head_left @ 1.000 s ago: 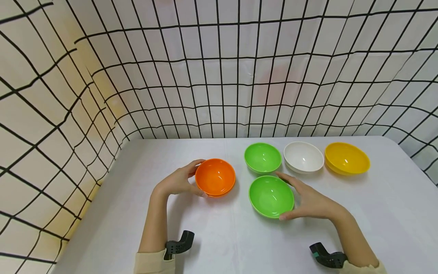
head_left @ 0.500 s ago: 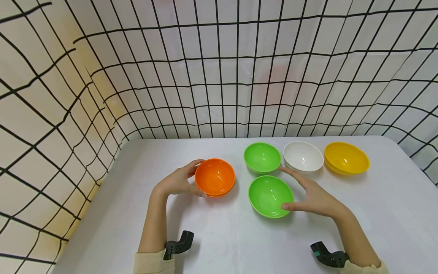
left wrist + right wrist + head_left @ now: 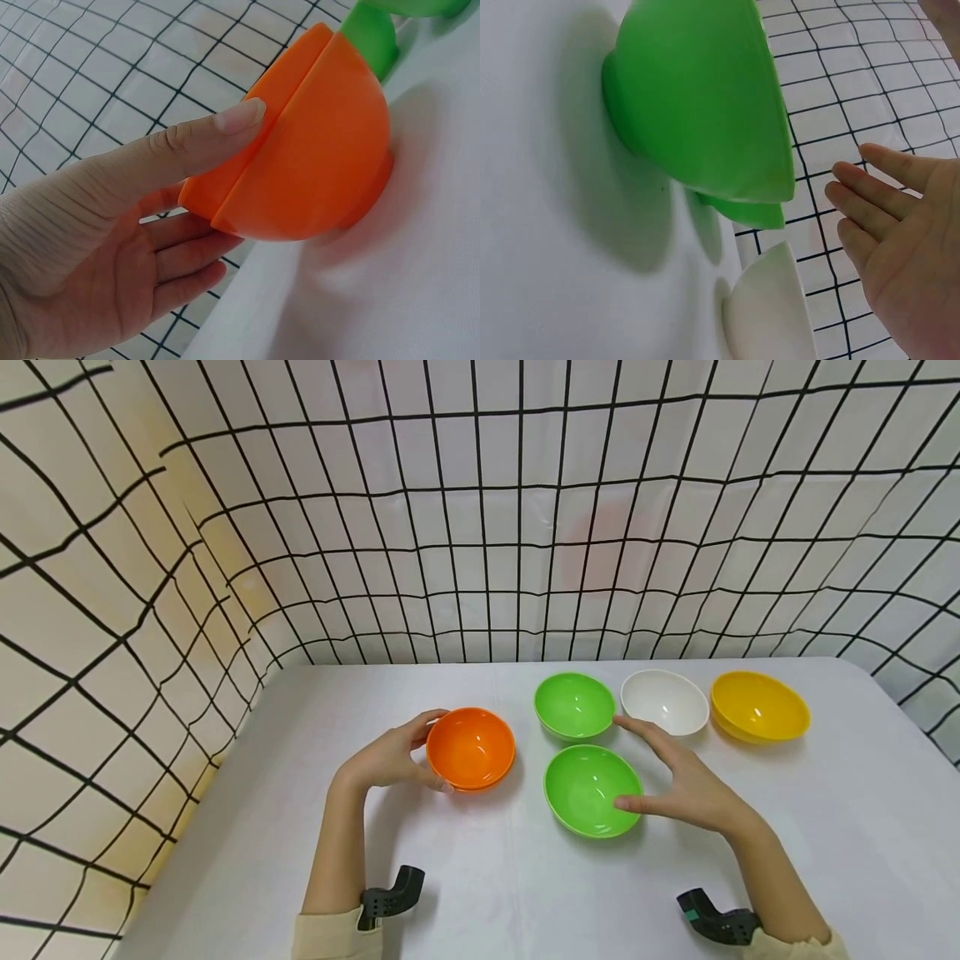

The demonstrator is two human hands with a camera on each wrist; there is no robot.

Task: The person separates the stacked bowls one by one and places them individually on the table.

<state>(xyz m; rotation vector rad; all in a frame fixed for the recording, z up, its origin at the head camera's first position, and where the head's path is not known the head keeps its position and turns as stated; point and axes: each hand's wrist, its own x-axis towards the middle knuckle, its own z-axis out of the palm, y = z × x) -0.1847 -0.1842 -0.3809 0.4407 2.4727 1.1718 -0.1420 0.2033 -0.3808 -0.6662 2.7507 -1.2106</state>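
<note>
With left-hand fingers curling round the glossy orange plastic bowl at its 9 o'clock rim and the right hand hovering spread wide at 3 o'clock of the near green plastic bowl on the white worktop, closing evenly on both rims is looking wisest.

Bare white table lies open left of the orange bowl, along the near edge too. On the right, the near green bowl, far green bowl, white bowl and yellow bowl crowd together, gaps narrow. The grid-patterned curtain walls off the far side and left.
</note>
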